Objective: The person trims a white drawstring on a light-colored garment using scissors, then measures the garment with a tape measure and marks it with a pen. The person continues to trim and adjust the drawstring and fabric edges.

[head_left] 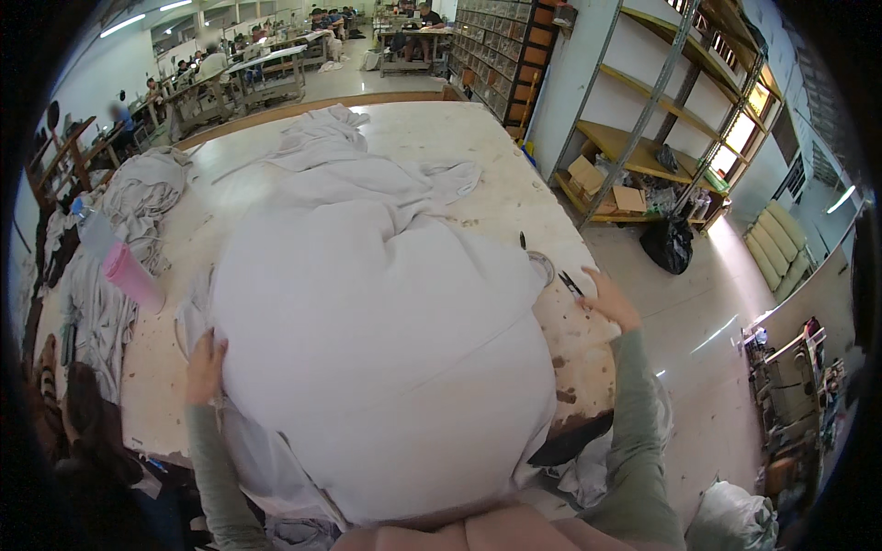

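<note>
A large light grey cloth (377,340) is spread over the table in front of me, smooth in the near part and bunched in folds toward the far end. At its left edge my left hand (205,369) has its fingers closed on the cloth. My right hand (613,301) is off the cloth at the table's right edge, fingers apart, right beside small black thread snips (571,284). Whether its fingertips touch the snips I cannot tell. Left of the snips lies a roll of clear tape (544,268), partly hidden by the cloth, with a small black pointed thing (523,241) behind it.
A pink tumbler (131,275) and a clear bottle (92,228) stand on the left among heaped grey cloth (138,197). Past the table's (432,119) right side is a metal shelf rack (643,151) with a black bag (668,243) by it. People sit at sewing tables far back.
</note>
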Demonstrator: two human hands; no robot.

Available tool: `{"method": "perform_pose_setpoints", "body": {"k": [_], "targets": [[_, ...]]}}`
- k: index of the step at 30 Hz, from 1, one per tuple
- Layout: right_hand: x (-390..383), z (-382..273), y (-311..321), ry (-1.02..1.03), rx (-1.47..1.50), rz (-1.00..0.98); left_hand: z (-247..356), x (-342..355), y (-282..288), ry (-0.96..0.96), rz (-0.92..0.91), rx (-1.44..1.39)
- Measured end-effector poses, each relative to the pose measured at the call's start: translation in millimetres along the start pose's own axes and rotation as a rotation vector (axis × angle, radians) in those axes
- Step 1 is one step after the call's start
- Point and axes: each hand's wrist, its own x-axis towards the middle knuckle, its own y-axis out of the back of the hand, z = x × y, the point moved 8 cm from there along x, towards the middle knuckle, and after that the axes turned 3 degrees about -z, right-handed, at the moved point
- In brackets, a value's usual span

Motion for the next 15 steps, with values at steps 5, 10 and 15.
{"method": "perform_pose_setpoints", "body": {"k": [5, 10, 15], "targets": [[-19.6, 58.6, -27.6, -0.185, 0.214, 0.32, 10.0, -19.4, -16.5, 0.143, 0.148, 0.12], [17.8, 48.3, -34.7, -0.12, 0.121, 0.586, -11.1, -5.3, -4.5, 0.074, 0.143, 0.113], [56.7, 33.1, -46.9, -0.24, 0.539, 0.493, -46.5, 7.0, 2.9, 0.027, 0.189, 0.095]]}}
